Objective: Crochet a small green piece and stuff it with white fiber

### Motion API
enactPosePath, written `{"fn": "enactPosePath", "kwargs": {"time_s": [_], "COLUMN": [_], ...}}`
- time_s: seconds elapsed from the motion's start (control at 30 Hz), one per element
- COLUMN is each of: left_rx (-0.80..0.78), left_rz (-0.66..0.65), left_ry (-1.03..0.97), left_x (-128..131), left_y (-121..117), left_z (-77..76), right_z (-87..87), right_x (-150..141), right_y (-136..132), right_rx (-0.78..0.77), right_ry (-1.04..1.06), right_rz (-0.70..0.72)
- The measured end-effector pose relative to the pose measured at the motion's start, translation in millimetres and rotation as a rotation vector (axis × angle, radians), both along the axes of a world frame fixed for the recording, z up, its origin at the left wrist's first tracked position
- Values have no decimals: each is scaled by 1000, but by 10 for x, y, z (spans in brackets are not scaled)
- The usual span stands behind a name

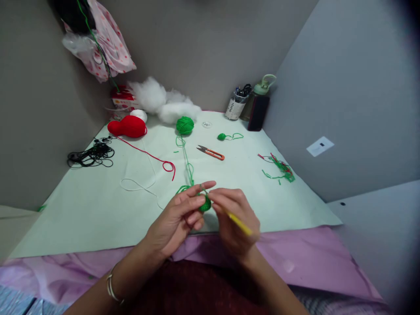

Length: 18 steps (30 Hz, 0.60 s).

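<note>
Between thumb and fingers, my left hand (180, 210) pinches a small round green crochet piece (205, 204), its index finger stretched out with green yarn over it. My right hand (236, 214) is closed round a crochet hook with a yellow handle (239, 223). The hook's tip meets the upper edge of the green piece; the exact stitch is too small to make out. From my left hand the green strand runs back across the table to a green yarn ball (185, 125).
Orange thread snips (211, 152) lie mid-table, near a small green crocheted piece (222, 137) with a tail. Red yarn (127, 127), black cord (92, 154) and white stuffing (164, 100) are at left and back. Yarn scraps (282, 168), a phone (259, 113) and a bottle (262, 87) stand or lie right.
</note>
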<state>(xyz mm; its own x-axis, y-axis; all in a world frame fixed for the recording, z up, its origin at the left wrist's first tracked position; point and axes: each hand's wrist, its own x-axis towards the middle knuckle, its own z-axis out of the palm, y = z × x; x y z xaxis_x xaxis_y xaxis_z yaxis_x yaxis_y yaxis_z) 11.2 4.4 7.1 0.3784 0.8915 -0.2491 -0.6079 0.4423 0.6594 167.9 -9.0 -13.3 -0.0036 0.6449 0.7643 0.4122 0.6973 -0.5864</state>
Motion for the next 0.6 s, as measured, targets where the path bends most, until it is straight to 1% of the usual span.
{"fn": "enactPosePath", "kwargs": {"time_s": [0.07,0.13,0.17,0.23,0.3,0.37,0.47,0.53,0.6], "left_rx": [-19,38,86,193,269,285,250,254,290], "left_rz": [5,48,61,78,76,58,18,24,43], "left_ry": [-16,28,71,177,260,275,219,209,241], "left_x": [-23,-27,-24,-19,-26,-48,-79,-87,-91], "left_y": [18,9,-4,-36,-62,-71,-64,-60,-62], "left_z": [5,0,-7,-33,-58,-68,-47,-33,-37], "right_z": [45,86,99,104,92,83,99,123,143], "right_x": [11,8,1,-13,-21,-17,-1,11,24], "right_y": [24,53,66,83,93,102,119,130,133], "right_rx": [-154,-304,-344,-379,-400,-444,-523,-549,-548], "right_ry": [226,396,432,429,429,495,612,651,658], "right_rz": [45,135,180,225,216,235,319,364,387]}}
